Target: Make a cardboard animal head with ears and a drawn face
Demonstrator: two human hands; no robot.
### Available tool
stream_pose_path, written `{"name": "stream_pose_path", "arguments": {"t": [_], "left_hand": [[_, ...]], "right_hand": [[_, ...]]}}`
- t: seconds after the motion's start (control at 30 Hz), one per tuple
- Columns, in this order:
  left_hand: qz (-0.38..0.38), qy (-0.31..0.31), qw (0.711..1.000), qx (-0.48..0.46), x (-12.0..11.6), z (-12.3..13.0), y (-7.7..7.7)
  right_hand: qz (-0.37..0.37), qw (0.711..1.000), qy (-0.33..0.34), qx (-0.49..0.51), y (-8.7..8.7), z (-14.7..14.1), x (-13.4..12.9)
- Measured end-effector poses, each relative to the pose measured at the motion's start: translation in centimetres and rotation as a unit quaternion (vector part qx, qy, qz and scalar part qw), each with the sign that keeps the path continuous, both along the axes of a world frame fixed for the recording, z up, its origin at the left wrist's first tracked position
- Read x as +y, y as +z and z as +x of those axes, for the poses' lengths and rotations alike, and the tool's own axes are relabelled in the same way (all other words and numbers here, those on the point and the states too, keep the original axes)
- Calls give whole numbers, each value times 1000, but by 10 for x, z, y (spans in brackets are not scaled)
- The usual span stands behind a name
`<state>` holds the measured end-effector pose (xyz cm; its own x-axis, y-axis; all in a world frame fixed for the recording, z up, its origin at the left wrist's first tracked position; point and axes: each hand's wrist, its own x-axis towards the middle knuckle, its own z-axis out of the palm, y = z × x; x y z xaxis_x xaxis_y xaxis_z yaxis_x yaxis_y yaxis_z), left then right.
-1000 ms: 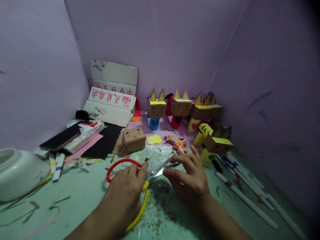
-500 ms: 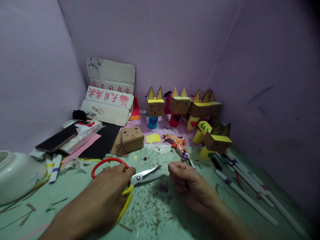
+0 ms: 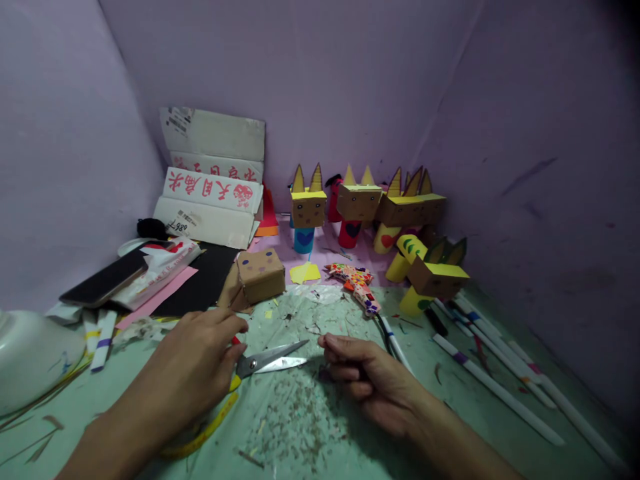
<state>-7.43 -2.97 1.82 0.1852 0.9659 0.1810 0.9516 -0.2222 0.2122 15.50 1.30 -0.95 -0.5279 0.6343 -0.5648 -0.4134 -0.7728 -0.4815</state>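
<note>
My left hand curls over the handles of a pair of scissors, thumb and forefinger around a red part of the grip. The yellow handle loop shows below the hand. The blades point right, slightly apart, low over the green surface. My right hand is closed with thumb and forefinger pinched near the blade tips; whatever is in the pinch is too small to make out. Beyond the hands are a cardboard box head with drawn dots, yellow paper and a flower-patterned glue gun.
Cardboard-headed figures with pointed ears stand along the back. White tubes lie at right. A white bowl, a dark phone-like slab and folded cardboard are at left. Small scraps litter the green tabletop.
My left hand and the scissors have moved left and lower, and the blades lie flatter. My right hand has shifted slightly left, still pinched. The view has tilted a little.
</note>
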Motion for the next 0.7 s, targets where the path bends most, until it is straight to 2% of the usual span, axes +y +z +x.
{"name": "stream_pose_path", "arguments": {"t": [0.2,0.53,0.7], "left_hand": [[69,-47,986,-144,-6,32,-2],[135,-48,970,-194,-4,42,-11],[128,5,969,-212,-3,40,-10]], "right_hand": [[-16,999,23,19,-1,0,0],[-25,997,55,43,2,1,0],[-36,996,58,48,2,1,0]]}}
